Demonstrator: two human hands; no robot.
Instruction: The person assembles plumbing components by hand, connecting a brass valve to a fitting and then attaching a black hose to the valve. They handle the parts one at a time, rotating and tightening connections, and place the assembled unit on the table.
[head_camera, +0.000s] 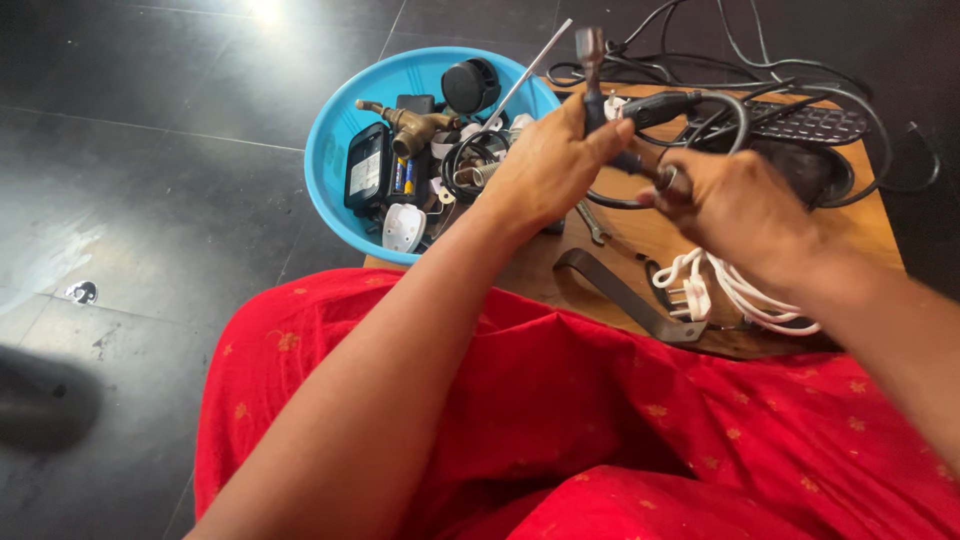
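Note:
My left hand (548, 165) grips a dark metal tool (592, 62) with a socket-like head that sticks up above my fingers. My right hand (735, 205) holds the other end of the same tool at a black handle with a metal ring (668, 180). Both hands hover over a wooden board (620, 235), next to a blue plastic bowl (330, 150). A black cable loop (720, 110) curls right behind my hands.
The bowl holds a brass tap (410, 125), a black charger (365, 168), a white plug (402, 226), batteries and a thin metal rod (530, 65). On the board lie a bent metal strip (615, 295), white cable with plug (735, 290) and tangled black cables (800, 120). Red cloth (600, 430) covers my lap.

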